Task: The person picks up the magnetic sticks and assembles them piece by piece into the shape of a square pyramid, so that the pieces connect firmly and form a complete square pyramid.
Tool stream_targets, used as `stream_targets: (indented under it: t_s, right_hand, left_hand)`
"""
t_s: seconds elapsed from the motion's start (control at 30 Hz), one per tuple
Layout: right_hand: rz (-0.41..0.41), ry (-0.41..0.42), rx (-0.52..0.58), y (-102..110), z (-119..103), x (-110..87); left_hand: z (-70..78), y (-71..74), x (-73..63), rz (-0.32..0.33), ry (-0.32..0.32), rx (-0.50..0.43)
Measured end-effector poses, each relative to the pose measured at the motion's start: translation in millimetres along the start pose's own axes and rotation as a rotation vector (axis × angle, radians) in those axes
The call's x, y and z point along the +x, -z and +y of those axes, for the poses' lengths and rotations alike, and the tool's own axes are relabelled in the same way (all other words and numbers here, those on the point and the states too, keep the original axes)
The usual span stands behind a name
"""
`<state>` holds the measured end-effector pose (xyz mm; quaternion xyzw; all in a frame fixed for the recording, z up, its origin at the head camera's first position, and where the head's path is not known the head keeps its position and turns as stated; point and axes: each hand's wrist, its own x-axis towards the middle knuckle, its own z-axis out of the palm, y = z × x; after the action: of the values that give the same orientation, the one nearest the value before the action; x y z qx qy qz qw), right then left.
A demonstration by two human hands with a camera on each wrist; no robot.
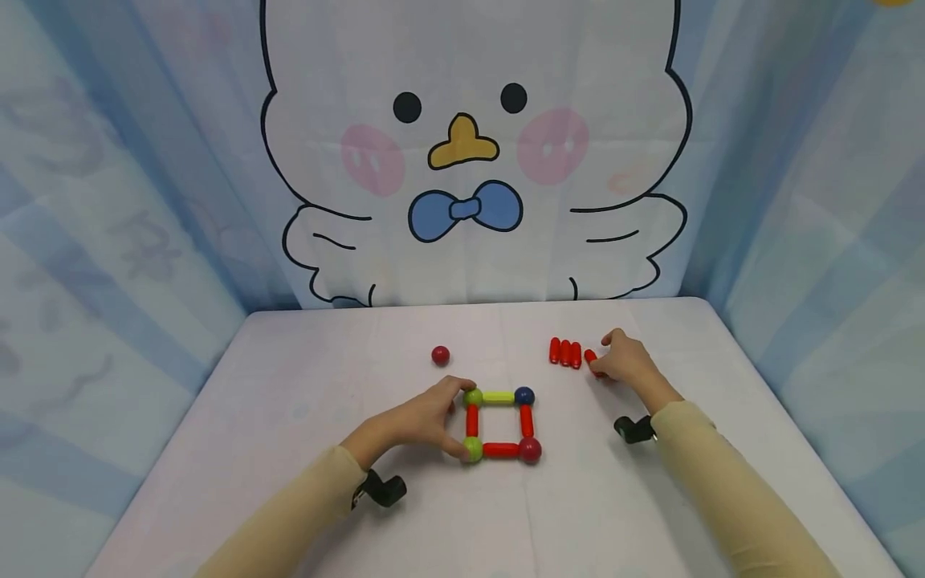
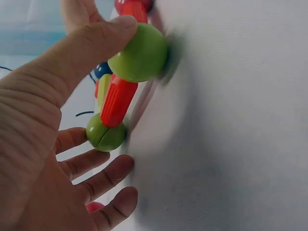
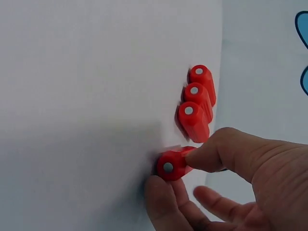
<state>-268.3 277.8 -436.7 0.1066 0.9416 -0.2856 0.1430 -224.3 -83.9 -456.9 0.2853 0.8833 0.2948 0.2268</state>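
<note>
While the left hand (image 1: 415, 416) steadies the square of rods and balls (image 1: 501, 450) on the table (image 1: 462, 534), thumb against the near green ball (image 1: 473, 449) and a finger at the far green ball (image 1: 473, 396), the right hand (image 1: 630, 363) pinches a red rod (image 3: 174, 165) between thumb and fingers, well off to the right. That rod lies just beside three red rods (image 1: 566, 354) set side by side; whether it has left the table I cannot tell. A loose red ball (image 1: 441, 355) sits beyond the left hand.

To do this pick-up well, I would keep the pinch on the rod's sides, leaving the silvery disc (image 3: 168, 167) at its end (a magnet, I'd guess) free of fingertips. Lifting straight up, away from the row, should avoid nudging or catching the neighbours. The left hand's hold is best kept light and even on both green balls: squeezing them toward each other could skew the square or pop a joint
</note>
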Motion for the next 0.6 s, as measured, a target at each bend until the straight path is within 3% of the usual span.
stream_targets:
  t_s: [0.23, 0.6]
  right_hand:
    - [-0.110, -0.053, -0.033, 11, 14, -3.7]
    - [-0.117, -0.055, 0.074, 8, 23, -12.1]
  left_hand:
    - [-1.5, -2.3, -1.3, 0.021, 0.002, 0.041]
    - [-2.3, -0.4, -2.1, 0.037, -0.009, 0.058]
